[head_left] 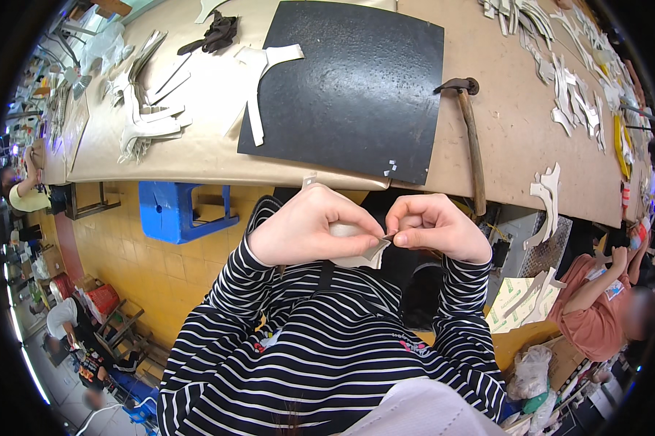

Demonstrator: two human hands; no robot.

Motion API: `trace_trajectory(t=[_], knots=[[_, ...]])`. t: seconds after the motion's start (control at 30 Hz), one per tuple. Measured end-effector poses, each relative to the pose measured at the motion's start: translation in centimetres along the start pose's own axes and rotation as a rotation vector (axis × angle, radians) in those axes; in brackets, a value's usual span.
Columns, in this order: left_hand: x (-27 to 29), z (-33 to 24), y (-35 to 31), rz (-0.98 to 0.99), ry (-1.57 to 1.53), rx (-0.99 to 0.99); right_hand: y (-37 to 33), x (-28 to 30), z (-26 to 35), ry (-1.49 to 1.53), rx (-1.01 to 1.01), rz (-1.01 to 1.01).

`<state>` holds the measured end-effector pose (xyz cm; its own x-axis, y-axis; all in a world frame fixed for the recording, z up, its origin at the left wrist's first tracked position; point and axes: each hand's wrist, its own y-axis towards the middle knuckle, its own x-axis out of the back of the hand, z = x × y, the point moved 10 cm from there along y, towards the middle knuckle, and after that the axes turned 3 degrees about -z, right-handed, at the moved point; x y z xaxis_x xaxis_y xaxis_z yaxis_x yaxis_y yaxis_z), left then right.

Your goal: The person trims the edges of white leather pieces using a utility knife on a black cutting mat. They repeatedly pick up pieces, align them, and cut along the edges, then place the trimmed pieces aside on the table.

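Close to my body, just off the table's near edge, both my hands are closed on one off-white cut piece (369, 259) that looks like leather or thin sheet. My left hand (309, 229) wraps over most of it, with the thumb and index finger pinching near its end. Opposite, my right hand (440, 229) pinches the tip or edge of the piece between thumb and index finger. Much of the piece is hidden behind my fingers, and a small corner shows above my left hand. A black board (349, 87) lies on the table beyond my hands.
A wooden-handled hammer (472, 138) rests right of the board, its handle past the table edge. Branched white pieces (258, 73) overlap the board's left side; more lie in piles (149, 120) and at far right. A blue stool (169, 211) stands left. Another person (596, 305) sits right.
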<state>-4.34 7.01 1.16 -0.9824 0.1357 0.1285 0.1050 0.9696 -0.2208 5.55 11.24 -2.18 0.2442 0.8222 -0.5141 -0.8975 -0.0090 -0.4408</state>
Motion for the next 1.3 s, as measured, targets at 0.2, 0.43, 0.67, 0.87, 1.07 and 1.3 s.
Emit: trace_trajectory(t=[0.2, 0.43, 0.67, 0.87, 1.07, 1.3], knots=[[0.8, -0.3, 0.4, -0.053, -0.006, -0.021, 0.2, 3.1, 0.4, 0.105, 0.118, -0.191], [6.0, -4.0, 1.0, -0.387, 0.291, -0.231, -0.1, 15.0, 2.5, -0.483, 0.423, -0.993], [10.0, -4.7, 9.4, -0.519, 0.882, -0.462, -1.7, 18.0, 5.9, -1.171, 0.624, -1.371], [13.8, 0.7, 7.4, -0.79, 0.842, -0.395, -5.6, 19.8, 7.8, -1.402, 0.443, -1.624], [22.4, 10.5, -0.2, -1.157, 0.535, 0.155, -2.7, 13.6, 9.0, -1.256, 0.676, -1.293], [25.2, 9.6, -2.5, -1.273, 0.476, -0.049, 7.4, 8.3, 11.9, -1.382, 0.802, -0.972]])
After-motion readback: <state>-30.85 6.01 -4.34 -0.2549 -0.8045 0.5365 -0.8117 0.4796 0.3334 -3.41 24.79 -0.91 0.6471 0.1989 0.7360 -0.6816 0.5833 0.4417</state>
